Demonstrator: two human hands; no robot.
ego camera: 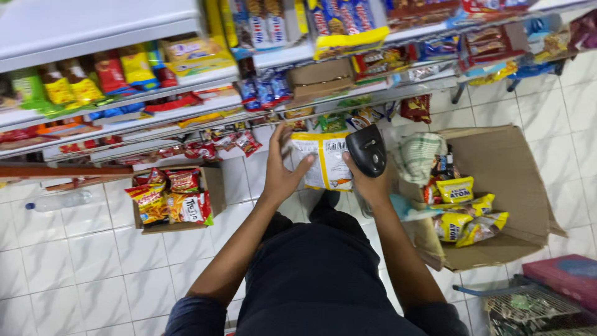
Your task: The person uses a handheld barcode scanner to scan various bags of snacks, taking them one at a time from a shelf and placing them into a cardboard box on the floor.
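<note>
- Your left hand (281,171) grips the left edge of a snack packet (324,160), thumb across its front, fingers curled behind it.
- The snack packet is white and yellow, held upright in the air in front of the lower shelves (186,118), its barcode patch near the top right corner, just beside the scanner head.
- Your right hand (368,183) is clenched round the handle of a black barcode scanner (367,149); the scanner head sits at the packet's right edge, touching or overlapping it.
- Both forearms run up from the bottom edge of the view; your dark trousers fill the space between them.
- To your right, an open cardboard box (504,180) stands on the white tiled floor (81,261). It holds yellow snack bags (463,218) along its left side and a checked cloth (416,155) over its upper left corner.
- To your left, a small cardboard tray (214,186) on the floor holds red and orange snack bags (171,196), close to the foot of the shelves.
- A clear plastic bottle (59,201) lies on its side on the floor near the left edge, well apart from your hands.
- At the bottom right corner, a wire basket (528,308) sits beside a pink box (563,277).
- The shelves carry mixed packets in red, yellow, green and blue across the full top edge.
</note>
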